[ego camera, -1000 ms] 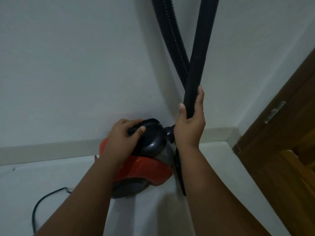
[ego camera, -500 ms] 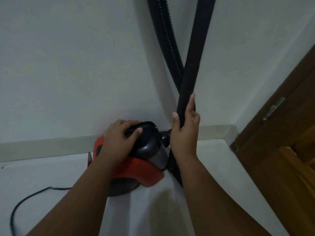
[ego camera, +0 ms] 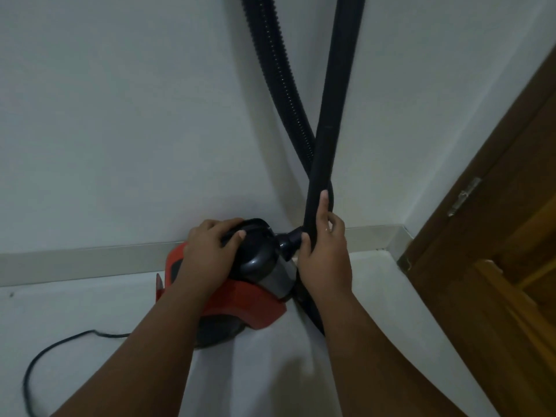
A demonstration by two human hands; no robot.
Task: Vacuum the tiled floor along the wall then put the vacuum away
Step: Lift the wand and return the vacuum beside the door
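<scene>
Fingers (ego camera: 323, 203): on your right hand (ego camera: 326, 254) the index finger lies straight up along the black tube (ego camera: 337, 100). The thumb presses the tube's left side and the other fingers curl round its right side, so you grip it low down.
Other fingers: on your left hand (ego camera: 207, 254) they curl over the far edge of the black top (ego camera: 255, 248) of the vacuum (ego camera: 249, 302). The thumb lies on the near side, so you hold it from above.
Vacuum: the red body sits on the pale floor (ego camera: 75, 308), close against the skirting (ego camera: 75, 260). It lies between your forearms, its left part hidden under your left wrist.
Tube: it rises from the vacuum's right side and leaves the top edge, leaning slightly right. Its lower end runs on behind your right wrist.
Hose (ego camera: 279, 85): ribbed and black, it drops from the top edge and crosses behind the tube just above your right index finger. It joins the black connector (ego camera: 288, 240) between your hands.
Cord (ego camera: 39, 359): it loops on the floor at near left and passes under your left forearm.
Wall (ego camera: 120, 115): plain and pale, directly behind vacuum, hose and tube.
Skirting: a pale strip that turns a corner at far right.
Door (ego camera: 496, 251): brown wood with a metal hinge (ego camera: 464, 195), well to the right of the tube.
</scene>
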